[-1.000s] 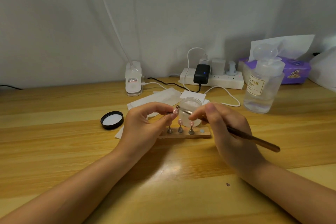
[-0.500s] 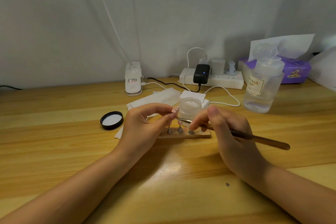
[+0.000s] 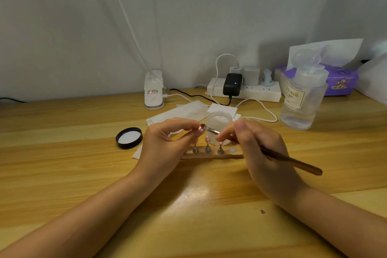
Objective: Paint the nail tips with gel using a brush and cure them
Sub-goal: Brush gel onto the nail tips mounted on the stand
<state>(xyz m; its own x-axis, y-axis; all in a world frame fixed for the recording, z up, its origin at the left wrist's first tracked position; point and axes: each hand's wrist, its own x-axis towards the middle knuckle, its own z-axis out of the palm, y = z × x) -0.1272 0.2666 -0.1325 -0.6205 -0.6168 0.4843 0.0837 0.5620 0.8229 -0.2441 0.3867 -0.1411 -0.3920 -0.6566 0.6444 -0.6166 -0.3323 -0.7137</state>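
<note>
Two hands over wooden table (image 3: 62, 153). Left hand (image 3: 167, 148): fingers curled, thumb and forefinger pinching one nail tip (image 3: 202, 127) above strip stand (image 3: 211, 154). Right hand (image 3: 259, 153): fingers closed round one brush (image 3: 293, 161), pen-style.

Count on stand: three metal holders visible, two carrying pink tips; one bare round pad at right end. One open jar (image 3: 219, 125) just behind stand; one black lid (image 3: 129, 138) lying inside-up to left, apart.

Brush long axis: handle low right, toward wearer; metal ferrule high left, bristle end at held tip, crossing in front of jar.

Held tip: small, glossy, pinkish-brown, concave side facing camera.

One clear bottle (image 3: 301, 98) at far right.
</note>
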